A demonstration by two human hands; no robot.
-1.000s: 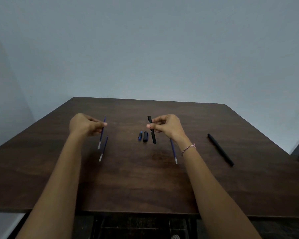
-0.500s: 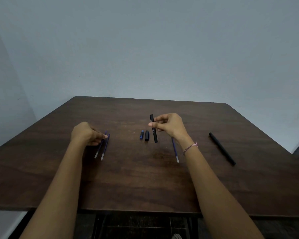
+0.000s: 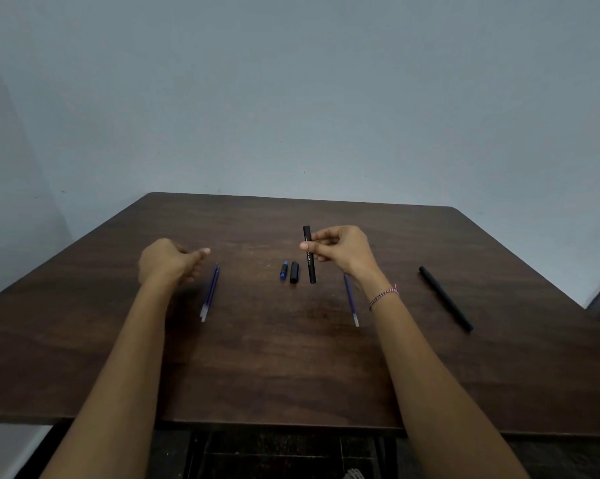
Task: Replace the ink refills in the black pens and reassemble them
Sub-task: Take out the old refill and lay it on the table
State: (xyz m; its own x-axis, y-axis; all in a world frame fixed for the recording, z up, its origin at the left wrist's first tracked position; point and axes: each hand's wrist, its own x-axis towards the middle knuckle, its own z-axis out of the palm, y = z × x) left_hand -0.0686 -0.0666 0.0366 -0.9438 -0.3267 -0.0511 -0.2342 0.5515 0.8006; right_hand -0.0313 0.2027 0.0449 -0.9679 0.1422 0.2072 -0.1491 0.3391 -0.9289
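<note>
My right hand pinches a black pen barrel upright above the table's middle. A small blue end piece and a black cap piece lie just left of the barrel's lower end. Two blue refills lie side by side on the dark wooden table, just right of my left hand, which hovers empty with loosely curled fingers. A third blue refill lies partly under my right wrist. A whole black pen lies at the right.
A plain grey wall stands behind the table. The table's front edge runs near the bottom of the view, with dark floor below it.
My left hand lowered a blue refill onto the table beside the other one, let go of it and lifted away. My right hand kept holding the barrel.
</note>
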